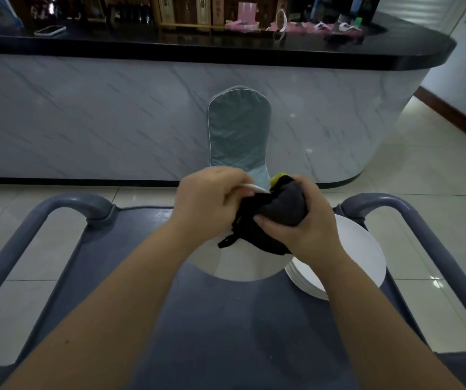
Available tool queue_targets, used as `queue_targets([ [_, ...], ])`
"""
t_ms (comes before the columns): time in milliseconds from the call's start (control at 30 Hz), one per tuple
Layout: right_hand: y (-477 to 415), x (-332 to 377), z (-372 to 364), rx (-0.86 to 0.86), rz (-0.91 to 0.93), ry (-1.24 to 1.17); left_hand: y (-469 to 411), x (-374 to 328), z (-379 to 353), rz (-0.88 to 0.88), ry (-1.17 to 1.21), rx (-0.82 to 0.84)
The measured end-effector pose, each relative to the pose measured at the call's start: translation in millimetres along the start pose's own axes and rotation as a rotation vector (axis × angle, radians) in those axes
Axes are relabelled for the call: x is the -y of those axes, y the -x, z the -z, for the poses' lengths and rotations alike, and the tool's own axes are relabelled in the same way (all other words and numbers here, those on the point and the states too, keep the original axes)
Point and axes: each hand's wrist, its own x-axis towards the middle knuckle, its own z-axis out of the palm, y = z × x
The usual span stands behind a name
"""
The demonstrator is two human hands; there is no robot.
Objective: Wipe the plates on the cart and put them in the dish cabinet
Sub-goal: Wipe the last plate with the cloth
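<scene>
Plates make up the job, and one white plate (226,266) is held up over the grey cart (198,319), tilted on edge with its lower rim hanging just above the cart top. The left hand (209,201) pinches its far upper rim, fingers curled over the edge. The right hand (305,223) is curled round a bunched dark cloth (279,209) with a yellow patch showing at the top, and it presses that cloth against the plate's upper part. The rest of the white plates sit as a stack (361,257) on the right side of the cart, just under the right wrist.

The plate looks stiff, smooth and glazed, so it is probably slick under bare fingers and would likely chip or break if it dropped onto the cart or the tiled floor. Its weight seems moderate, but a one-handed rim pinch carries all of it while the cloth pushes sideways. A firmer hold would take the rim with the thumb on one face and the fingers spread behind. The cloth is soft and limp, with a loose tail dangling that could snag on the stack. Lifting from the stack wants a grip on a single rim, not several. No dish cabinet is in view.
</scene>
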Motion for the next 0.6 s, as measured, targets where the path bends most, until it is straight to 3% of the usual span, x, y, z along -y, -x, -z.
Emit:
queue_targets([
  [67, 11, -11, -1, -0.078, -0.124, -0.157, 7, 13, -3, 0.269, 0.155, -0.103],
  [167, 34, -41, -16, -0.244, -0.355, -0.298, 41, 25, -28, 0.834, 0.496, -0.364],
  [233, 44, -60, -23, -0.286, -0.427, -0.246, 73, 24, -51, 1.018, 0.507, -0.370],
  [300, 45, -71, -21, -0.238, -0.394, -0.116, 98, 20, -66, 0.945, 0.437, -0.235],
  [433, 34, -67, -18, 0.085, -0.176, 0.154, 91, 17, -69, 0.205, 0.028, 0.107],
  [467, 30, -63, -20, 0.138, -0.119, 0.197, 82, 14, -68, 0.105, 0.002, 0.152],
  [600, 17, -50, -24, 0.113, -0.024, 0.204, 49, 17, -47, 0.115, 0.136, 0.222],
])
